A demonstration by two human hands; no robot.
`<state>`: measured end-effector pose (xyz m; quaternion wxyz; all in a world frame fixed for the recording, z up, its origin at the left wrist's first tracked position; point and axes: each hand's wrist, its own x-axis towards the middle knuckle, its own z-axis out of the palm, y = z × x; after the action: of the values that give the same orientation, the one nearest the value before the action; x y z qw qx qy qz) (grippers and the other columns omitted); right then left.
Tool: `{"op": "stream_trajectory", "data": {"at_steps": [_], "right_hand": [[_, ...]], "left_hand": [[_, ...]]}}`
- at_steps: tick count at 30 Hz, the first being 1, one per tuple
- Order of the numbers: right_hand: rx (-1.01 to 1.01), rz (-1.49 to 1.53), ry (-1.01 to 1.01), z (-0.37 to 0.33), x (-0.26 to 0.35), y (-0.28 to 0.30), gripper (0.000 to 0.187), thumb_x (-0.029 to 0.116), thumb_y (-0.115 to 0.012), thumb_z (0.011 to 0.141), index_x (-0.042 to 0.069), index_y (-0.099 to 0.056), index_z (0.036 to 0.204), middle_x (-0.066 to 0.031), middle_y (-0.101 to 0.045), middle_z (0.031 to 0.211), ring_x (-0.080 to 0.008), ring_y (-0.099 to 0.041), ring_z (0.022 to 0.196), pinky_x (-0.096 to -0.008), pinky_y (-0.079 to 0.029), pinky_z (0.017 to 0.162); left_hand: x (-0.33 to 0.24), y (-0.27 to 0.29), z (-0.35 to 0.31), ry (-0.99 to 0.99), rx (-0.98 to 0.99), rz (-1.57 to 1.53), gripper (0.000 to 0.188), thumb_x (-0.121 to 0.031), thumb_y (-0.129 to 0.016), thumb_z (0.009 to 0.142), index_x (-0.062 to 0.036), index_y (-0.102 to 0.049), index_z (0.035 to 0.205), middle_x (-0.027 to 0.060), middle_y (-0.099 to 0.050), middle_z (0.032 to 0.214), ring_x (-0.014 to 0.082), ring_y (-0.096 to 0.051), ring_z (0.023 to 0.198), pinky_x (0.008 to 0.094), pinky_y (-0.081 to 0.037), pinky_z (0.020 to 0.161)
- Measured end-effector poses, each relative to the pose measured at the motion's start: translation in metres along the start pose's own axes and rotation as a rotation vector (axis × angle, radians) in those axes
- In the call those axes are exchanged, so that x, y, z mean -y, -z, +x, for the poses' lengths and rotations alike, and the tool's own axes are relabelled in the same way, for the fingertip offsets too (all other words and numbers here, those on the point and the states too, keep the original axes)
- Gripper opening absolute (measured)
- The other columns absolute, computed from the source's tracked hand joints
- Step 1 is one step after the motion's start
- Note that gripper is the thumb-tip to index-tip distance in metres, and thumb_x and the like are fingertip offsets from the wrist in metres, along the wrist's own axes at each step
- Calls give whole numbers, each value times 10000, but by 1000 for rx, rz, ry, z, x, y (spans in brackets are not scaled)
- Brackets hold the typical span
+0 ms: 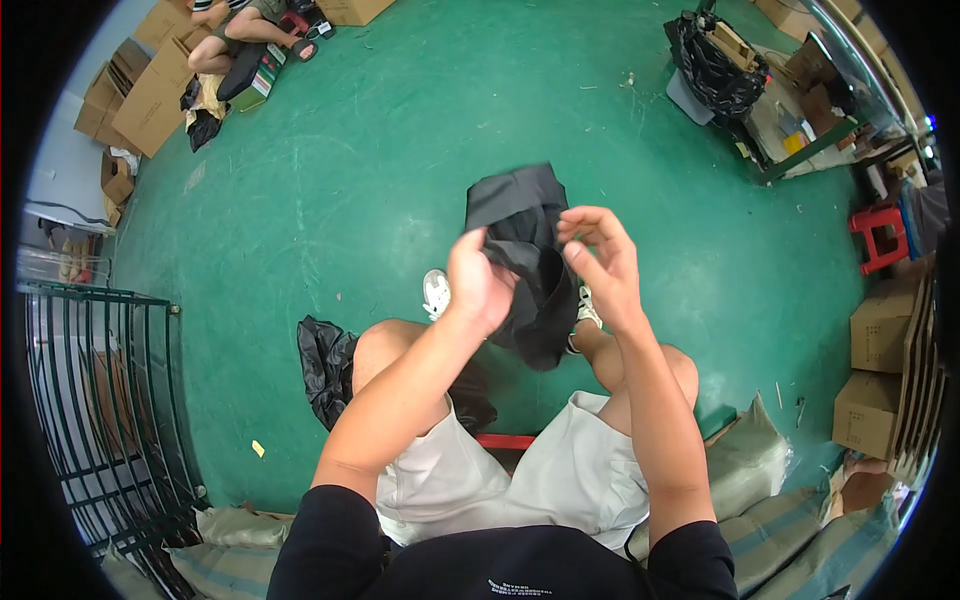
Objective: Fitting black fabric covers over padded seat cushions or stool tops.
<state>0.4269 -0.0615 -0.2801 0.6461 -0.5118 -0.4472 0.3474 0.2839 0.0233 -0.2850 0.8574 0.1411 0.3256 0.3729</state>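
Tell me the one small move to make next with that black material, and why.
Probably close the right hand on the right edge of the black material: the left hand holds its left side, while the right is open at the other side.

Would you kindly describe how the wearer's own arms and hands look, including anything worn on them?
The left hand and right hand are bare, with no gloves, and no watch or bracelet shows at either wrist. The left sleeve and right sleeve are short, black and plain.
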Motion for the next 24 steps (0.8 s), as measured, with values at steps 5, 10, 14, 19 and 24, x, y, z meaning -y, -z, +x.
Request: {"op": "stream_trajectory", "data": {"at_steps": [5, 10, 14, 19, 24], "right_hand": [[-314, 135, -617, 1, -32, -5, 464, 363, -548, 941, 42, -484, 1271, -112, -552, 1205, -214, -520, 1110, -381, -435, 888], [-469, 280, -1030, -7, -39, -27, 871, 507, -568, 881, 116, -130, 1524, -209, -121, 1553, -411, -173, 1423, -631, -261, 1069], [-413, 227, -565, -4, -40, -17, 1006, 288, -679, 811, 147, 6, 1534, -181, -30, 1588, -372, -121, 1445, -504, -192, 1140], [-125, -510, 159, 5, -12, -13, 811, 75, -632, 826, 84, -200, 1513, -170, -308, 1512, -280, -306, 1387, -405, -285, 1113], [-282, 37, -51, 9, -40, -8, 425, -58, -484, 841, -36, -540, 1262, -69, -619, 1154, -159, -571, 1076, -265, -444, 928]], "left_hand": [[-23, -5, -1, 3, 235, -253, 534, -366, -276, 975, -35, -523, 1313, 125, -563, 1328, 324, -499, 1239, 490, -331, 1091], [-33, -4, -9, 69, 375, -374, 609, -511, -272, 993, -59, -530, 1310, 128, -563, 1325, 328, -503, 1229, 505, -332, 1086], [-35, -3, -15, 122, 475, -383, 625, -523, -276, 990, -48, -523, 1313, 138, -573, 1306, 340, -518, 1216, 506, -367, 1069], [-30, 3, -13, 192, 542, -338, 602, -513, -318, 989, -44, -525, 1305, 128, -594, 1279, 318, -579, 1145, 484, -433, 1019], [-25, -4, -12, 116, 365, -184, 496, -429, -390, 988, -52, -555, 1264, 102, -613, 1255, 276, -585, 1138, 443, -440, 1013]]}}
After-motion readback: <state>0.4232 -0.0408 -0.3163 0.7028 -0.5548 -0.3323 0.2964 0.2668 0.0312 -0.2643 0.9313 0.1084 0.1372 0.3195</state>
